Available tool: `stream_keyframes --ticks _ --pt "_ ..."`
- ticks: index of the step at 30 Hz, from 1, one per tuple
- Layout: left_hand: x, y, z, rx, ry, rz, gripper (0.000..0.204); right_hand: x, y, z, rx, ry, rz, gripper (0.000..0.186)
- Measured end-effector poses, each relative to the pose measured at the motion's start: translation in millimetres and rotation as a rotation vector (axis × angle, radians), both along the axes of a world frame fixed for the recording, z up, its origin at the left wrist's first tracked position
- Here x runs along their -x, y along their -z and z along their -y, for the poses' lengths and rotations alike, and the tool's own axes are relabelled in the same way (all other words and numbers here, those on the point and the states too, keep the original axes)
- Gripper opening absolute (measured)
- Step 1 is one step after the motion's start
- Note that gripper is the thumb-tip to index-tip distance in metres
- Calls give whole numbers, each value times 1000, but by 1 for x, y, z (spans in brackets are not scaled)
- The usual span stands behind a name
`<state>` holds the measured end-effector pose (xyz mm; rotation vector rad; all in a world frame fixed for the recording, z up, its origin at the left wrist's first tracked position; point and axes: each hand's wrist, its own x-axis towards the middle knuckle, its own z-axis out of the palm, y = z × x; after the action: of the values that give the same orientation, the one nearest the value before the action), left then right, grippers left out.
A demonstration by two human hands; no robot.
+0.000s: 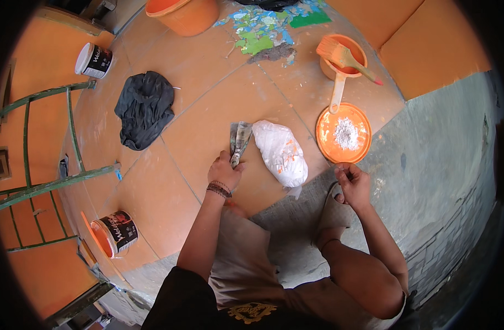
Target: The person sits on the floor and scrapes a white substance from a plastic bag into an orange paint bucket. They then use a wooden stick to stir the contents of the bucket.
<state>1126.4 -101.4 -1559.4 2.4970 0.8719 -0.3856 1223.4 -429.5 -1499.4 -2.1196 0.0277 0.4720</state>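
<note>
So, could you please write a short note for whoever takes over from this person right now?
Left hand: gripping the handle of the putty knives, blades resting on the floor tiles.
Right hand: raised near the knee, fingertips pinched together; whether it holds anything is too small to tell.
White plastic bag of powder lies just right of the knives.
Orange lid beyond the right hand carries a small heap of white powder.
Orange scoop with a paintbrush across it sits behind the lid.
Done: some powder is out on the lid.
Left: powder looks dry and unmixed; knives not yet lifted.
</note>
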Motion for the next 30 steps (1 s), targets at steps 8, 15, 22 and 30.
stream_keyframes --ticks 8,15,22,30 --pt "-9 -47 29 -87 -116 434 46 -94 -33 2 153 -207 557 16" --pt "-74 -89 110 308 -18 688 26 -239 -37 1 695 -466 724 36" --pt "-131 -70 151 399 56 682 33 -280 -4 -2 532 -468 570 31" --pt "-228 -26 118 1049 -240 507 51 -258 -40 -23 5 -121 447 29"
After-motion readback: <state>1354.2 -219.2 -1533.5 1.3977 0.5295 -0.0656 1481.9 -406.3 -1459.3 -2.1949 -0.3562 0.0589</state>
